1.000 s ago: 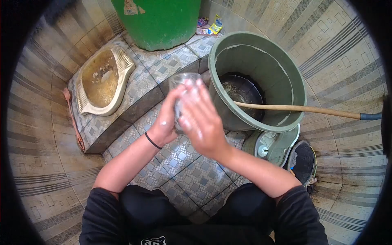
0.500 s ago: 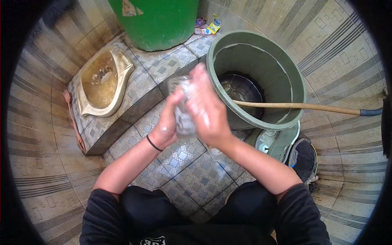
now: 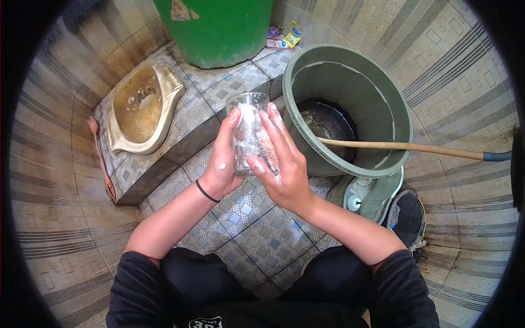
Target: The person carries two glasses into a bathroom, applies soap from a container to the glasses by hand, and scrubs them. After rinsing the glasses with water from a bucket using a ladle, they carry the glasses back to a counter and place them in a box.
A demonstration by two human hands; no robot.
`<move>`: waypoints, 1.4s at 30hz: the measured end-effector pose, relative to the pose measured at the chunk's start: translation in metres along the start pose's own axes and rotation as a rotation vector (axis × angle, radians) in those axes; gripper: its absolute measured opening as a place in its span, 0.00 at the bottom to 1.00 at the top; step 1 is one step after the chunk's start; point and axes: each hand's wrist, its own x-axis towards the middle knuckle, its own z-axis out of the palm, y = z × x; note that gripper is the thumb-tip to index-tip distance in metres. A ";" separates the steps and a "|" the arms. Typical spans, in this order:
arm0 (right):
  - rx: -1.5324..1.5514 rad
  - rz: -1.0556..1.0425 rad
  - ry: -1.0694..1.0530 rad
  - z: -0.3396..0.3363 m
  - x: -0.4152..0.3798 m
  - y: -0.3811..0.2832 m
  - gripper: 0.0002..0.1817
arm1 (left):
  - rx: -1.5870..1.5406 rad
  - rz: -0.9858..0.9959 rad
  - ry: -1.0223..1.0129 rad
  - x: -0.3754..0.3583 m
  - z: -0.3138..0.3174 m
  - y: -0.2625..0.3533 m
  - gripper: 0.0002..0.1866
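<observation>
A clear drinking glass [image 3: 247, 128], streaked with white suds, is held upright in front of me. My left hand [image 3: 217, 164], with a black band at the wrist, wraps around the glass from the left and from below. On the other side, my right hand [image 3: 287, 172] presses a pinkish-brown, rough-textured scrubbing pad [image 3: 267, 146] against the glass wall. Its fingers cover most of the pad. Foam clings to the fingers of both hands.
A large grey-green tub [image 3: 377, 87] holds a little dark water, with a tan hose [image 3: 399, 145] across its rim. Left is a squat toilet [image 3: 158, 123] on a raised tiled step [image 3: 191, 136]. Behind stands a green barrel [image 3: 219, 33]. A black bucket [image 3: 407, 216] sits right.
My right hand, blurred by fast rubbing half a second ago, is now clearer and lies along the glass's right side. The pad shows beneath its fingers; the view has shifted slightly.
</observation>
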 end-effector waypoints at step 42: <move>0.251 0.180 0.309 -0.001 0.020 0.013 0.21 | 0.187 -0.170 -0.071 -0.006 -0.002 -0.004 0.30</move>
